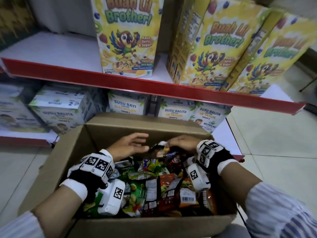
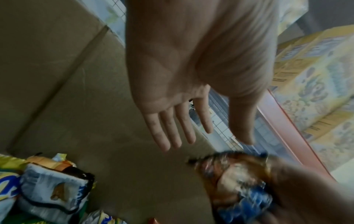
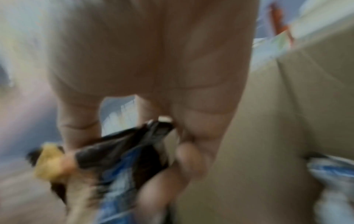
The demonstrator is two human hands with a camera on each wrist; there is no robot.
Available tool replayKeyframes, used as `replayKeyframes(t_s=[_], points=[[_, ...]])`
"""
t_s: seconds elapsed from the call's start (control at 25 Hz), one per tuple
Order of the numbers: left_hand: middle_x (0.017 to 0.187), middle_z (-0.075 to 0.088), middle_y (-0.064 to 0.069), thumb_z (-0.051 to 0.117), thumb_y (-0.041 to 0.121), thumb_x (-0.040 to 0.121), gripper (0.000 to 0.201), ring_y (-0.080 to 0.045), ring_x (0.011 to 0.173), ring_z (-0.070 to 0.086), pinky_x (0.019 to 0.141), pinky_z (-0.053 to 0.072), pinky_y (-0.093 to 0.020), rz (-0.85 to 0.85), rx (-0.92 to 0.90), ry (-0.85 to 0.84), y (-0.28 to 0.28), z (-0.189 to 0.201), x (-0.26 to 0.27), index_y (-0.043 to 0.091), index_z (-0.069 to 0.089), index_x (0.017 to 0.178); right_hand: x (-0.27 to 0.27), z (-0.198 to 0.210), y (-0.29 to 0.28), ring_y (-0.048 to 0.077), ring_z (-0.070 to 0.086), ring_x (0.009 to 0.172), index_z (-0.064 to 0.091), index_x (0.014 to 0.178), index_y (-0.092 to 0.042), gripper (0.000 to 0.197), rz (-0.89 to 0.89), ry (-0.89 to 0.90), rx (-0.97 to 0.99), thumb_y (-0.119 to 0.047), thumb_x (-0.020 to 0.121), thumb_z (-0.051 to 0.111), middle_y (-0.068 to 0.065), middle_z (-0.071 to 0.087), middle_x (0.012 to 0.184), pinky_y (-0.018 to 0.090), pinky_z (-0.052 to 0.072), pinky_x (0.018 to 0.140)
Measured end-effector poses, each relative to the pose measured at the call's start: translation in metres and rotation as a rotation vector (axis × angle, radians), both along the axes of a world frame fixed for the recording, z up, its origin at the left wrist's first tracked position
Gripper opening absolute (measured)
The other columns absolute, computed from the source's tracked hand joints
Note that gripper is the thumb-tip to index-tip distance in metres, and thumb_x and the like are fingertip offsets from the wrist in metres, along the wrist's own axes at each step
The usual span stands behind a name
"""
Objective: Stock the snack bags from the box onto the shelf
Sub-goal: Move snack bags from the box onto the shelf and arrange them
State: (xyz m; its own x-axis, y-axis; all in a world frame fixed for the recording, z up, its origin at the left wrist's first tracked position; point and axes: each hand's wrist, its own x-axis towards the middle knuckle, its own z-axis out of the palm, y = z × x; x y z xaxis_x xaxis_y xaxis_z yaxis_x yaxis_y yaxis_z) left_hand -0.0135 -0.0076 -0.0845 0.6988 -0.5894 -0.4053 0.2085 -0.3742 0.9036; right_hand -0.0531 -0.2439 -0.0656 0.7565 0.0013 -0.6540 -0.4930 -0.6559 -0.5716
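An open cardboard box [image 1: 72, 152] in front of me is full of several snack bags [image 1: 154, 186] in green, red and brown wrappers. My right hand [image 1: 181, 143] pinches the top of a dark brown and blue snack bag [image 1: 163, 150] above the pile, near the box's far wall. In the right wrist view the fingers [image 3: 184, 159] curl round that bag [image 3: 118, 159]. My left hand [image 1: 132, 145] hovers flat beside the bag with straight fingers and holds nothing. The left wrist view shows its open palm [image 2: 172, 75] over the blurred bag [image 2: 235, 178].
A red-edged shelf [image 1: 137, 86] runs above the box. It bears tall yellow cereal boxes [image 1: 127, 36] at the middle and right, with bare white shelf [image 1: 56, 48] at the left. Below it stand milk formula cartons [image 1: 58, 110]. Tiled floor [image 1: 274, 143] lies to the right.
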Motion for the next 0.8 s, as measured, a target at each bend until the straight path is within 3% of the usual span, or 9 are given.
replayKeyframes(t_s=[0.08,0.12,0.24,0.32,0.4,0.48,0.6,0.68,0.8], points=[[0.129,0.056,0.003,0.073,0.028,0.073,0.064,-0.013,0.118,0.053,0.103,0.039,-0.028,-0.089,-0.072,-0.007,-0.009,0.012,-0.012,0.027,0.047,0.131,-0.005,0.033,0.009,0.017,0.059,0.050,0.062,0.094,-0.012,0.028,-0.145,-0.024,0.180,-0.038,0.093,0.052,0.009,0.067,0.068,0.016,0.042,0.042],[0.126,0.059,0.002,0.073,0.033,0.069,0.066,-0.013,0.116,0.056,0.102,0.042,-0.030,-0.070,-0.103,-0.021,-0.014,0.018,-0.016,0.025,0.048,0.130,-0.006,0.045,0.012,0.018,0.056,0.046,0.062,0.095,-0.011,0.036,-0.159,-0.063,0.216,-0.045,0.093,0.049,0.015,0.066,0.068,0.015,0.040,0.038],[0.105,0.070,-0.003,0.072,0.023,0.076,0.047,-0.012,0.088,0.069,0.071,0.056,-0.025,0.148,-0.209,-0.011,-0.024,0.034,-0.023,0.013,0.058,0.119,-0.015,0.070,0.019,0.030,0.062,0.070,0.064,0.112,-0.007,0.070,-0.225,-0.141,0.417,-0.066,0.076,0.053,0.023,0.069,0.100,0.028,0.050,0.056],[0.100,0.072,-0.007,0.071,0.014,0.080,0.037,-0.013,0.078,0.071,0.060,0.057,-0.024,0.239,-0.279,0.031,-0.022,0.041,-0.023,0.009,0.060,0.115,-0.020,0.075,0.019,0.034,0.064,0.083,0.065,0.106,-0.013,0.048,-0.169,-0.223,0.428,-0.051,0.076,0.065,0.014,0.072,0.101,0.037,0.052,0.070],[0.101,0.072,-0.010,0.072,0.016,0.079,0.034,-0.016,0.081,0.071,0.062,0.060,-0.029,0.241,-0.260,0.040,-0.018,0.046,-0.023,0.009,0.062,0.110,-0.023,0.074,0.019,0.019,0.068,0.074,0.065,0.098,-0.019,0.015,-0.148,-0.326,0.382,-0.023,0.084,0.068,0.002,0.071,0.090,0.028,0.053,0.068],[0.100,0.072,-0.006,0.074,0.032,0.072,0.041,-0.019,0.091,0.069,0.070,0.061,-0.036,0.194,-0.209,0.043,-0.014,0.049,-0.025,0.012,0.064,0.107,-0.023,0.071,0.020,0.007,0.066,0.066,0.066,0.099,-0.015,0.014,-0.134,-0.364,0.368,-0.012,0.086,0.066,0.000,0.070,0.087,0.018,0.052,0.062],[0.108,0.066,-0.001,0.078,0.063,0.051,0.083,-0.019,0.102,0.063,0.079,0.056,-0.035,0.184,-0.163,0.042,-0.006,0.044,-0.026,0.025,0.056,0.122,-0.022,0.065,0.023,-0.004,0.064,0.064,0.067,0.105,-0.005,0.025,-0.017,-0.326,0.291,-0.015,0.083,0.070,-0.005,0.070,0.085,0.004,0.045,0.058],[0.109,0.061,0.000,0.082,0.047,0.061,0.074,-0.012,0.100,0.059,0.075,0.048,-0.022,0.203,-0.107,-0.018,0.000,0.037,-0.025,0.030,0.051,0.126,-0.022,0.060,0.027,-0.003,0.063,0.068,0.069,0.098,-0.015,0.020,0.074,-0.253,0.244,-0.022,0.081,0.073,-0.012,0.068,0.082,0.004,0.043,0.061],[0.095,0.064,0.000,0.077,0.010,0.074,0.039,-0.004,0.083,0.057,0.057,0.046,-0.009,0.299,-0.031,-0.029,0.010,0.022,-0.022,0.016,0.058,0.107,-0.020,0.041,0.029,0.000,0.063,0.075,0.065,0.099,-0.029,0.023,0.095,-0.211,0.173,-0.037,0.079,0.072,-0.016,0.068,0.090,0.012,0.047,0.069]])
